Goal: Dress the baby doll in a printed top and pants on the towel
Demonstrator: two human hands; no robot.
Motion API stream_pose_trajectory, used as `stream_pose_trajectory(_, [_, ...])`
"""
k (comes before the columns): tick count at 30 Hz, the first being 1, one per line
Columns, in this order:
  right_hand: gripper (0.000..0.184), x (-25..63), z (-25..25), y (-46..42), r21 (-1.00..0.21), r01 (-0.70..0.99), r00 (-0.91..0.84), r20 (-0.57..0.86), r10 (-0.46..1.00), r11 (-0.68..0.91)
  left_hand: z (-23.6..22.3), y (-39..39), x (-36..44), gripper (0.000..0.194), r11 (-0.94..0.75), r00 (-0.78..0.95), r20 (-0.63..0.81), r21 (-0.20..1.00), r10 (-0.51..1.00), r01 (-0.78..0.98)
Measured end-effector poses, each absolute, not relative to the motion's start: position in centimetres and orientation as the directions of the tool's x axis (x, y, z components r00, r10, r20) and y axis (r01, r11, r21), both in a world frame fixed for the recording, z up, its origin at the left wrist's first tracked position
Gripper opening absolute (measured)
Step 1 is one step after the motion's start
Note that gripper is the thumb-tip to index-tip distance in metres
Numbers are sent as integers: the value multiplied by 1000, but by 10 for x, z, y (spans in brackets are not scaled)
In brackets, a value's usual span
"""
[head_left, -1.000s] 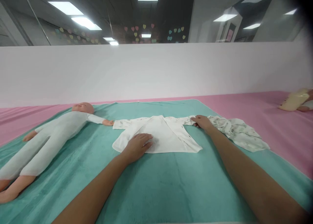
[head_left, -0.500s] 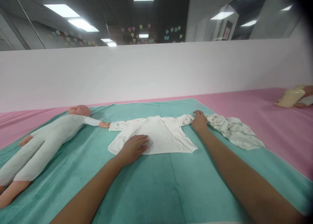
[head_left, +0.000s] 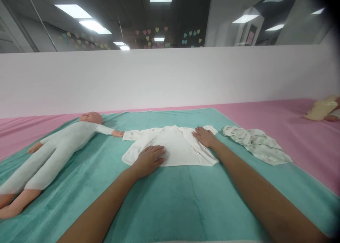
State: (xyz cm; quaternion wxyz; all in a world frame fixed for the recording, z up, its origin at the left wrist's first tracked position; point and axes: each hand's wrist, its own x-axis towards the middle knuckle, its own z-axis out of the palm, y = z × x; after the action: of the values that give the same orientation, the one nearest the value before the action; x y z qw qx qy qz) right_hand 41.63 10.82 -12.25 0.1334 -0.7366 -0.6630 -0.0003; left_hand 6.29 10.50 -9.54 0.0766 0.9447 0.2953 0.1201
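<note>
A small white baby shirt (head_left: pixel 174 145) lies spread flat on a teal blanket (head_left: pixel 164 197). My left hand (head_left: pixel 148 159) rests flat, fingers apart, on the shirt's lower left part. On the shirt's right shoulder, where the sleeve is folded in, my right hand (head_left: pixel 204 136) lies flat and open. A baby doll (head_left: pixel 53 147) in a pale one-piece suit lies on its back at the left, one arm stretched toward the shirt's left sleeve.
A crumpled printed white garment (head_left: pixel 259 143) lies on the blanket to the right of the shirt. Pink bedding (head_left: pixel 292 122) surrounds the blanket. A cream object (head_left: pixel 320 110) sits at the far right edge. A white partition wall (head_left: pixel 170 76) runs behind.
My right hand has moved left from the sleeve's end onto the shirt's shoulder, and the right sleeve is now folded inward. The left hand has stayed in place.
</note>
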Motion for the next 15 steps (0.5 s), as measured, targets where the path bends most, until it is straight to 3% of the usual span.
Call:
stream_pose_trajectory(5, [58,442,-126,107,-237,936,302,155,941,-261,-94,105,62,43,-812,798,172,221,577,540])
stream_pose_trajectory(9, [57,445,-125,103,-234,908,402,248,882,-348,-92,104,61,42,-815,800,178,222,573,535])
stream_pose_trajectory(13, [54,423,-116,96,-233,961,224,347,911,-147,-93,105,62,42,-815,798,187,234,572,530])
stream_pose_trajectory(15, [56,404,-109,92,-290,957,119,343,932,-15,-95,105,62,41,-813,792,202,243,576,529])
